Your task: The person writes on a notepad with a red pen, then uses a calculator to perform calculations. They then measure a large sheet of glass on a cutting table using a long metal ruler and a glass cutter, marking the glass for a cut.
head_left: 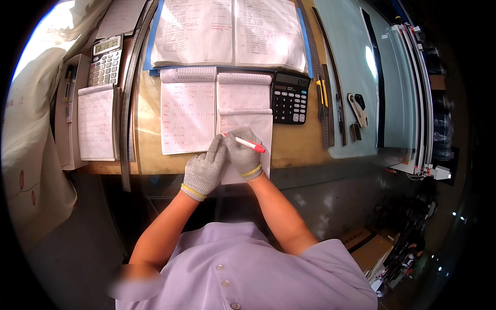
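Just below the folder (pixel 148 58): three pads (pixel 188 113), one at left and two overlapping at right, probably set close so that both can be read together.
Left hand (pixel 203 169): one, gloved, below the folder, fingers nearly straight, with hold of nothing visible; it rests by the left pad's inner edge, likely to steady the paper.
Right hand (pixel 243 156): one, gloved, below the folder, fingers curled closed around the pen, resting on the lower right pad as if for writing.
Pen (pixel 250 144): one, white and red, below the folder, slanting across the right hand, its tip end toward the left.
Calculators: two; black (pixel 289 101) at the folder's lower right corner, presumably for easy reach, grey (pixel 106 61) left of the folder, above a fourth pad (pixel 96 124).
Knife (pixel 323 93): one, yellow, just right of the folder's lower corner.
Stapler (pixel 357 109): one, farther right and lower than the folder, perhaps parked aside.
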A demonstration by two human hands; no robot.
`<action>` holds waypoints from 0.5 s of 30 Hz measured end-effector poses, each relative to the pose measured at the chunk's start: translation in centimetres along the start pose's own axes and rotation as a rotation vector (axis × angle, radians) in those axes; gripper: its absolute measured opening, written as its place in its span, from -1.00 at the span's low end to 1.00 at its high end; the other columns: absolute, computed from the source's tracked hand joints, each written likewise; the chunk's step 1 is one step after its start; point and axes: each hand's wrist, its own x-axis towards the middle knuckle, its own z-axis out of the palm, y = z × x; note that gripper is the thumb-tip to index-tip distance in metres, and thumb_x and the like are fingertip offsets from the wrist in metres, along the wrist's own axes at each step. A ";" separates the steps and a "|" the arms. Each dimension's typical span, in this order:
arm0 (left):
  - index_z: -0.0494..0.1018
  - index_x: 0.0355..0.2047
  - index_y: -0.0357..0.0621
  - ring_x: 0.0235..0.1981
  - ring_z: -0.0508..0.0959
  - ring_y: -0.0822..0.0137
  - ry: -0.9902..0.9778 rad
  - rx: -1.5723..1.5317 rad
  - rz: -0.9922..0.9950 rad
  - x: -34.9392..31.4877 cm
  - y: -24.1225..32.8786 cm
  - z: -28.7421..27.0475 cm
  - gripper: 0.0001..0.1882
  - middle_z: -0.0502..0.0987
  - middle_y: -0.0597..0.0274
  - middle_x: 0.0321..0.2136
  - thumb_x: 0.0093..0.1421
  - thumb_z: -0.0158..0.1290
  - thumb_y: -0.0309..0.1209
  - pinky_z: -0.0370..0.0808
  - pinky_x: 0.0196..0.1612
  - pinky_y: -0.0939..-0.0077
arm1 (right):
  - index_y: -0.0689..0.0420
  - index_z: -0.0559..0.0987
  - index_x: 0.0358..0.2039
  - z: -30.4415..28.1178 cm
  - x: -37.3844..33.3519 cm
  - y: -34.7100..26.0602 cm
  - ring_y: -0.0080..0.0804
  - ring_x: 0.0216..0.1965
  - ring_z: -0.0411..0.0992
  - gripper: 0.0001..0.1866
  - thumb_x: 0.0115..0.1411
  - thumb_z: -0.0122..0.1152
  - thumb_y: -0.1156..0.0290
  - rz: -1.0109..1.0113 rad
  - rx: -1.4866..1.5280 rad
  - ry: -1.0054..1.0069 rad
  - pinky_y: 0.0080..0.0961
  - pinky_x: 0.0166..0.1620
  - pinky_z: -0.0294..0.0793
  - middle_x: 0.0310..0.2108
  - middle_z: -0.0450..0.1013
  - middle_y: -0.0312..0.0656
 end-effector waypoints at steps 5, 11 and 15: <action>0.43 0.19 -0.22 -0.49 0.61 0.28 -0.007 -0.002 -0.017 0.1 0.2 -0.2 -0.41 0.39 -0.01 0.30 0.10 0.13 -0.38 0.59 -0.37 0.35 | 0.20 0.55 -0.40 -0.2 0.1 -0.1 -0.22 -0.58 0.45 -0.86 0.20 0.37 0.48 -0.032 -0.034 -0.017 -0.35 -0.48 0.44 -0.55 0.47 -0.09; 0.41 0.22 -0.22 -0.49 0.62 0.28 -0.006 -0.006 -0.019 0.1 0.2 -0.1 -0.38 0.38 0.01 0.31 0.10 0.14 -0.36 0.59 -0.38 0.35 | 0.21 0.54 -0.41 -0.1 0.3 -0.2 -0.20 -0.58 0.45 -0.85 0.19 0.37 0.49 -0.030 0.001 -0.018 -0.33 -0.47 0.44 -0.57 0.47 -0.08; 0.40 0.22 -0.21 -0.49 0.62 0.29 0.002 0.006 -0.014 0.0 0.2 -0.1 -0.38 0.38 0.01 0.31 0.11 0.14 -0.36 0.59 -0.38 0.35 | 0.22 0.54 -0.40 -0.1 0.3 0.0 -0.22 -0.59 0.43 -0.85 0.19 0.37 0.49 -0.063 -0.002 -0.014 -0.35 -0.48 0.43 -0.57 0.46 -0.10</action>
